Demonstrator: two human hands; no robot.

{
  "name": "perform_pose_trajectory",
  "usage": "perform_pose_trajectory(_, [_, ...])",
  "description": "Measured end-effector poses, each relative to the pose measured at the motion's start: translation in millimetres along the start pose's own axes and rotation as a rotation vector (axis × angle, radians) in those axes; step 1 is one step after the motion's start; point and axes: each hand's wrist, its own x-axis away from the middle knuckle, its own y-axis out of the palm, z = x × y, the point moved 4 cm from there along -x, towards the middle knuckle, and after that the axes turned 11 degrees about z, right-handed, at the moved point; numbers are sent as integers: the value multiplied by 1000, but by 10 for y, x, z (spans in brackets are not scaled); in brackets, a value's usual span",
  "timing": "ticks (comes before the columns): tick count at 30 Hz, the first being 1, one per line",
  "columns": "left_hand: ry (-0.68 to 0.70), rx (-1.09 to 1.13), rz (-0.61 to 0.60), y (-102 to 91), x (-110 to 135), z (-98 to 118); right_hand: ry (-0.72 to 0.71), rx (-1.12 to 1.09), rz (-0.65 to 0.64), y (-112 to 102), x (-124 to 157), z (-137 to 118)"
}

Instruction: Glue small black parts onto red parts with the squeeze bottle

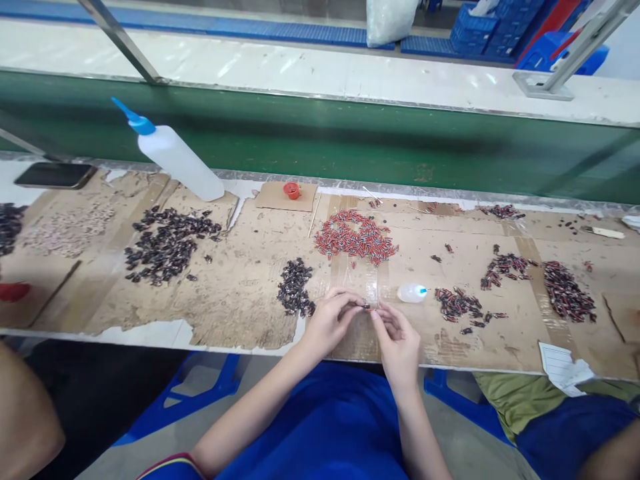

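My left hand and my right hand meet over the cardboard at the table's front edge, fingertips almost touching. Pinched in the left fingers is a small black part. A small red part shows at its right end, by the right thumb and forefinger; the fingers hide much of both. Left of my hands lies a pile of black parts. Beyond them spreads a heap of red parts with dark and pale bits. A small bottle with a blue tip lies just past my right hand.
Piles of red-and-black pieces lie to the right. A larger black pile, a tilted white squeeze bottle and a phone are at left. A red cap sits on cardboard behind. Other people sit on both sides.
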Motion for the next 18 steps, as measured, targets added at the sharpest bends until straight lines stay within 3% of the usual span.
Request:
perform_pose_trajectory(3, [-48, 98, -15, -38, 4, 61, -8, -9, -31, 16, -1, -46])
perform_pose_trajectory(7, [-15, 128, -27, -58, 4, 104, -33, -11, -60, 12, -3, -118])
perform_pose_trajectory(18, [-30, 121, -34, -113, 39, 190, 106, -118, -16, 50, 41, -66])
